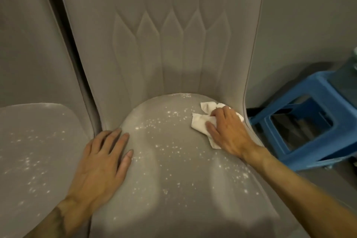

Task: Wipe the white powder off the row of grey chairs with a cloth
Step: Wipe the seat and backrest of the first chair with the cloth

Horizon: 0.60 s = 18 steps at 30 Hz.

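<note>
The left hand (pixel 102 162) lies flat on the near left edge of a grey chair (pixel 193 208), palm down. Its fingers are straight and slightly spread, pointing toward the backrest (pixel 173 35), and it holds nothing.

White powder (pixel 166 145) speckles most of the seat in small flecks, thickest across the middle and toward the front right. A thin scatter also lies along the back edge, where the seat meets the backrest.

The right hand (pixel 229 131) reaches to the back right of the same seat and rests on a crumpled white cloth (pixel 201 121). Its fingers are bent over the bunched fabric and its thumb lies on the near fold, pressing the cloth against the seat. Part of the cloth sticks out to the left of the hand and beyond the fingertips.

A second grey chair (pixel 38 141) stands just beside the first on the left, its seat dusted with powder too. A blue plastic stool (pixel 301 121) stands near the right of the chair.
</note>
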### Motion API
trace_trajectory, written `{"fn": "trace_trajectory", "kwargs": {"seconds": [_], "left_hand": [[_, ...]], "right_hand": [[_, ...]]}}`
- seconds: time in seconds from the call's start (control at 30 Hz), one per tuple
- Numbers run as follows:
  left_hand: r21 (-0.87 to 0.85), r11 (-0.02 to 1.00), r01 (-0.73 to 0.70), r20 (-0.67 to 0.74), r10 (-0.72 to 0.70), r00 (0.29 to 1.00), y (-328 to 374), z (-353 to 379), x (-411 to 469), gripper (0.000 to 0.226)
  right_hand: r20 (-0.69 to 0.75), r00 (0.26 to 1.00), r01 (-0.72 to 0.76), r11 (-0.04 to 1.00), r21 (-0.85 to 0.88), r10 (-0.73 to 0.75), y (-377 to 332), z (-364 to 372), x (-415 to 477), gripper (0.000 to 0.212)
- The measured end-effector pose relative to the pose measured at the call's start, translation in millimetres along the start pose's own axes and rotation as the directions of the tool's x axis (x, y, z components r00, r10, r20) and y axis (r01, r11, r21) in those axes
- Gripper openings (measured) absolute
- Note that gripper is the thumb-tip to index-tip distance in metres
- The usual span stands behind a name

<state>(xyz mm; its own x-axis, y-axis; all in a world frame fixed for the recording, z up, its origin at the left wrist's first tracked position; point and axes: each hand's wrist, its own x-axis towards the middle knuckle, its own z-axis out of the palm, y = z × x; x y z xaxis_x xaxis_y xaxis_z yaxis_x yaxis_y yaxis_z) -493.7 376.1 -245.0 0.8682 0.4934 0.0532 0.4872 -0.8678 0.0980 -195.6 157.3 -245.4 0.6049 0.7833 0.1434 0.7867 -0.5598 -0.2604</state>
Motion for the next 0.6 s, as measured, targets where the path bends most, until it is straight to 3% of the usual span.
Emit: {"fn": "trace_trajectory", "kwargs": {"seconds": [0.07, 0.23, 0.43, 0.6], "left_hand": [[-0.014, 1.0, -0.014, -0.039, 0.014, 0.999, -3, 4, -2, 0.063], [-0.079, 0.996, -0.046, -0.12, 0.036, 0.992, -7, 10, -7, 0.06], [-0.045, 0.996, -0.076, -0.17, 0.067, 0.983, -10, 13, -7, 0.06], [-0.068, 0.995, -0.072, -0.202, 0.057, 0.978, -12, 17, -7, 0.054]], "right_hand": [[0.006, 1.0, 0.022, 0.998, -0.052, -0.022, 8, -1, 1, 0.029], [-0.115, 0.961, -0.247, 0.968, 0.04, 0.25, -15, 6, 12, 0.032], [0.022, 0.989, -0.146, 0.989, -0.012, 0.146, -44, 2, -18, 0.033], [-0.068, 0.909, -0.416, 0.907, -0.063, 0.412, -34, 0, 3, 0.038]]}}
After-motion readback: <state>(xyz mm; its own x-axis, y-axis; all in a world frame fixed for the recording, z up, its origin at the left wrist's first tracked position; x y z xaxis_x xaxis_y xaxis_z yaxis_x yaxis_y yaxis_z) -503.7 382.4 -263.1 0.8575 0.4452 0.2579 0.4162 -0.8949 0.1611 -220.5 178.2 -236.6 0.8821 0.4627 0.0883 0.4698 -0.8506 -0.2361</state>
